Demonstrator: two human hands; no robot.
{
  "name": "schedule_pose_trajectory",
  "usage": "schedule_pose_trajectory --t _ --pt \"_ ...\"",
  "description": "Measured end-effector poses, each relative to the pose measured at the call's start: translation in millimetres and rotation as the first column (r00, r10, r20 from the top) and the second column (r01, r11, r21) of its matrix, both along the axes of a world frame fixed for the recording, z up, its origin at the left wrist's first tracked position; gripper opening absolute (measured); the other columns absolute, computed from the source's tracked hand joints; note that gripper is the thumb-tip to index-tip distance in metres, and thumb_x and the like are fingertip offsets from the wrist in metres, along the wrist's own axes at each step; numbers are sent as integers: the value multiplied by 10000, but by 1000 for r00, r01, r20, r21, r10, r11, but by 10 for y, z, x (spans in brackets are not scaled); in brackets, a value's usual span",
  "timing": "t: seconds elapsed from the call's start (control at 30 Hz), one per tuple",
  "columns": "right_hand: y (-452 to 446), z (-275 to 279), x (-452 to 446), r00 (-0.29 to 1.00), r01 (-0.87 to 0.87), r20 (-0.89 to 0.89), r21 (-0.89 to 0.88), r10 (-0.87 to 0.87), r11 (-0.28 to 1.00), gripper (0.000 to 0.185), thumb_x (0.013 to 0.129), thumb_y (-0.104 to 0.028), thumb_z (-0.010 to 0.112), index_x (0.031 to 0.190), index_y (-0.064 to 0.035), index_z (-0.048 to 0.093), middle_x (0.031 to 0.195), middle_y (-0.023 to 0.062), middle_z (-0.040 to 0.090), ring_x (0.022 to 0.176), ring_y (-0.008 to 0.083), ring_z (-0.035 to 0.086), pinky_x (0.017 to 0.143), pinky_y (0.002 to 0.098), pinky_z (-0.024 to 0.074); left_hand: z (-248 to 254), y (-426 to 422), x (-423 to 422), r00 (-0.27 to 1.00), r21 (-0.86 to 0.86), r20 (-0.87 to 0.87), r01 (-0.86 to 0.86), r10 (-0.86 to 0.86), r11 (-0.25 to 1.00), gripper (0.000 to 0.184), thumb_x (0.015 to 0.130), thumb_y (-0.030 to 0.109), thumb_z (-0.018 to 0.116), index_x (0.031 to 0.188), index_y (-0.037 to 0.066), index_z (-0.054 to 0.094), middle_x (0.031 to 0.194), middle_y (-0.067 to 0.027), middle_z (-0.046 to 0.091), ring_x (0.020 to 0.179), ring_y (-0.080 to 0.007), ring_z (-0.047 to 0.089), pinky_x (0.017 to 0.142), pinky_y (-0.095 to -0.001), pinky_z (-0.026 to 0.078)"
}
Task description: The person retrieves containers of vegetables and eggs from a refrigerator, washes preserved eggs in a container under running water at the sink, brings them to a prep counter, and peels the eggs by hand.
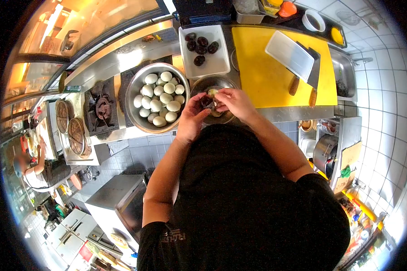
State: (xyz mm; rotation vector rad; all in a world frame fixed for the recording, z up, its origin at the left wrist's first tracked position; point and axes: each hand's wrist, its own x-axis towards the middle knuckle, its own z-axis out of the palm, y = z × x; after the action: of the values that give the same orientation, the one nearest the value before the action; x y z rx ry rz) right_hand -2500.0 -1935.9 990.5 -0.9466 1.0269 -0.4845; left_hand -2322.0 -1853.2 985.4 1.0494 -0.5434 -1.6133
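Observation:
Over a metal bowl [229,83], my left hand [191,121] has its fingers wrapped round a dark, partly peeled preserved egg [206,101]. The thumb and fingers of my right hand [235,103] pinch a pale piece of eggshell [213,91] at the egg's side. Below my hands, the bowl's contents are mostly hidden. To the left stands a large steel bowl [131,100] with many whole pale-shelled eggs [166,98]. Behind it, a white tray [218,67] holds several dark peeled eggs [202,41], spread over its far left part.
On the yellow cutting board [257,86] to the right lie a white plastic tray [290,52] and knives with wooden handles [294,86]. Beyond it is a sink [343,74]. A gas burner [103,108] is left of the eggs. Another person [36,169] is at far left.

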Motion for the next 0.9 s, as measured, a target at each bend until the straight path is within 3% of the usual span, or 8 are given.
schedule_pose_trajectory --t 0.03,0.23,0.3,0.43,0.63,0.73,0.83,0.9 --pt "10 61 10 1000 3 16 23 -4 1000 213 989 -133 636 1091 51 671 982 83 693 802 136 682 747 282 605 -5 2 -3 999 -13 34 6 -5 1000 526 896 -106 619 1389 9 475 1308 -108 584 1191 -202 574 1036 -329 466" --pt "38 -107 -17 983 -167 -123 -261 139 951 249 945 -139 705 1092 59 671 911 56 701 804 108 670 727 254 551 96 -23 -53 939 -66 342 58 -32 996 493 888 -47 684 1347 -2 508 1213 -99 635 1087 -170 629 963 -305 512" --pt "51 -201 -13 989 -131 -102 -269 107 954 272 901 -205 737 1046 23 700 871 78 726 779 126 683 716 281 546 57 -13 -44 892 -57 451 60 -28 997 481 881 -23 712 1325 -8 525 1164 -93 656 1042 -161 645 931 -301 528" --pt "47 -185 -16 983 -132 -164 -343 79 930 265 855 -229 743 965 10 716 815 119 734 755 172 709 698 316 549 79 12 -55 903 -30 428 49 -32 998 457 879 1 732 1296 -14 546 1132 -87 671 1016 -154 646 907 -293 532" --pt "72 89 54 900 -251 -437 -504 7 826 232 840 -212 727 867 18 710 739 126 717 723 204 726 644 346 553 76 30 -55 864 -41 501 81 -49 996 461 881 19 741 1295 -19 542 1135 -93 671 1020 -157 643 925 -295 523" --pt "43 -1 19 946 -166 -317 -305 64 938 209 868 -178 701 894 29 711 760 132 722 726 181 727 620 324 575 86 27 -44 895 -25 442 73 -54 997 480 884 15 736 1314 -19 525 1159 -97 660 1047 -163 634 951 -301 512" --pt "20 -96 -3 998 43 -36 -18 -44 999 190 904 -142 663 933 40 707 782 125 716 754 175 730 616 302 607 8 45 -21 960 -13 281 30 -25 999 498 891 1 721 1339 -11 504 1200 -97 641 1082 -166 618 971 -302 501" --pt "12 -74 -4 996 91 14 87 -92 992 189 928 -130 635 952 45 702 789 107 703 767 174 725 629 293 624 86 36 -33 985 4 170 17 -17 1000 513 894 -11 710 1357 -4 488 1226 -98 626 1101 -167 608 976 -302 497"
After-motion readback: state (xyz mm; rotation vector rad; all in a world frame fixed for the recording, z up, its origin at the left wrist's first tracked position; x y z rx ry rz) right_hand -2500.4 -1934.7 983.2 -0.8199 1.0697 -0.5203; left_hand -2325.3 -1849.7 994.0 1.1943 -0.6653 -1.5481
